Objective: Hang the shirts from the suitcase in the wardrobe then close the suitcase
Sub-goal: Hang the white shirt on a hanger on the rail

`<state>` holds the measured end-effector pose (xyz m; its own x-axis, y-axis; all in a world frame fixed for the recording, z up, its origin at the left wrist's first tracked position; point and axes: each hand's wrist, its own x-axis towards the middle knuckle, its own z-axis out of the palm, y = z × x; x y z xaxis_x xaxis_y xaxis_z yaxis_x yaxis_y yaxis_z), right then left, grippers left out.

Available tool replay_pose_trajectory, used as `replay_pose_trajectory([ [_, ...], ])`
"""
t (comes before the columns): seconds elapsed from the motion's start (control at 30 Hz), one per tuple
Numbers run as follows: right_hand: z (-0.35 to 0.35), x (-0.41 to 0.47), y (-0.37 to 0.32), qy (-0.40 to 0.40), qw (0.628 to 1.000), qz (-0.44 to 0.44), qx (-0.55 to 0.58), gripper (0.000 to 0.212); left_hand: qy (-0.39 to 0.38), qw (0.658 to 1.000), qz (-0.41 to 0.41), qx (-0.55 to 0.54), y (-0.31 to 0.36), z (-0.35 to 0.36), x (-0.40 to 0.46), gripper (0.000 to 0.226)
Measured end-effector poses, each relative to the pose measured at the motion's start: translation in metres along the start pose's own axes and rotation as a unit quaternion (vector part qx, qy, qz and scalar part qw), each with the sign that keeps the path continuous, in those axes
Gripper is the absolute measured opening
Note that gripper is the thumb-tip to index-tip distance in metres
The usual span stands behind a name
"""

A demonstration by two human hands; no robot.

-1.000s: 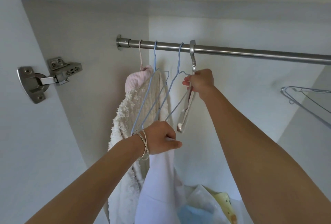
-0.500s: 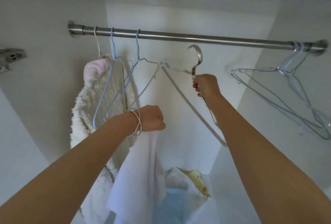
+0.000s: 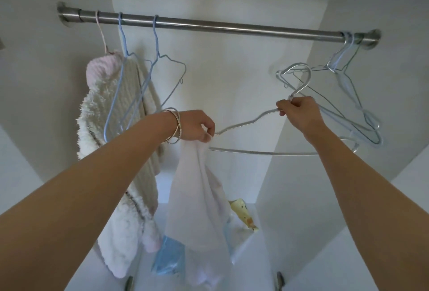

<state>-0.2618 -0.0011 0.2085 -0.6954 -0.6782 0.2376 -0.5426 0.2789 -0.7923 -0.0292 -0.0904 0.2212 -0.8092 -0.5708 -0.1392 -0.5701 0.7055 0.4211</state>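
1. While the right hand pinches the neck of a silver hanger just under its hook, the hanger sits off the rail, held below it in the open middle of the wardrobe.
2. The left hand has its grip closed on a white shirt, fingers bunching the cloth right at the hanger's left shoulder tip; fabric and wire touch there.
3. From that hand the shirt hangs straight down in loose folds, its lower end near the wardrobe floor.
4. Two thin bangles circle the left wrist.
5. At the rail's left end a fluffy cream garment with a pink collar hangs on a pale hanger.
6. Beside it, two empty blue wire hangers hang from the rail, just in front of the fluffy garment.
7. At the far right end of the rail a cluster of empty wire hangers hangs tangled together behind the right hand.
8. On the wardrobe floor lie a blue bag and a yellowish patterned cloth, partly hidden by the shirt.
9. No suitcase is in view.
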Motion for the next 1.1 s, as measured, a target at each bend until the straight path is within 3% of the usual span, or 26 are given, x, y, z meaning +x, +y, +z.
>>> replay_pose_trajectory([
  [0.2, -0.012, 0.001, -0.007, 0.003, 0.999, -0.027, 0.045, 0.031, 0.005, 1.000, 0.013, -0.013, 0.002, -0.005, -0.005, 0.011],
  [0.63, 0.020, -0.015, -0.056, -0.127, 0.983, -0.132, 0.013, 0.033, 0.001, 0.997, 0.036, -0.063, 0.014, -0.009, 0.000, 0.012],
  [0.73, 0.039, -0.026, -0.062, -0.163, 0.974, -0.153, -0.022, 0.037, 0.006, 0.995, 0.053, -0.079, 0.021, -0.009, -0.001, 0.002],
  [0.93, 0.025, -0.011, -0.051, -0.101, 0.985, -0.116, 0.079, 0.024, -0.021, 0.998, 0.012, -0.054, 0.002, -0.018, -0.012, 0.013],
  [1.03, 0.011, 0.004, -0.047, -0.067, 0.981, -0.123, 0.131, 0.028, -0.017, 0.998, 0.001, -0.060, -0.007, -0.021, -0.017, 0.023],
  [1.1, 0.007, 0.009, -0.048, -0.060, 0.980, -0.126, 0.142, 0.030, -0.014, 0.998, 0.003, -0.062, -0.005, -0.024, -0.019, 0.018],
])
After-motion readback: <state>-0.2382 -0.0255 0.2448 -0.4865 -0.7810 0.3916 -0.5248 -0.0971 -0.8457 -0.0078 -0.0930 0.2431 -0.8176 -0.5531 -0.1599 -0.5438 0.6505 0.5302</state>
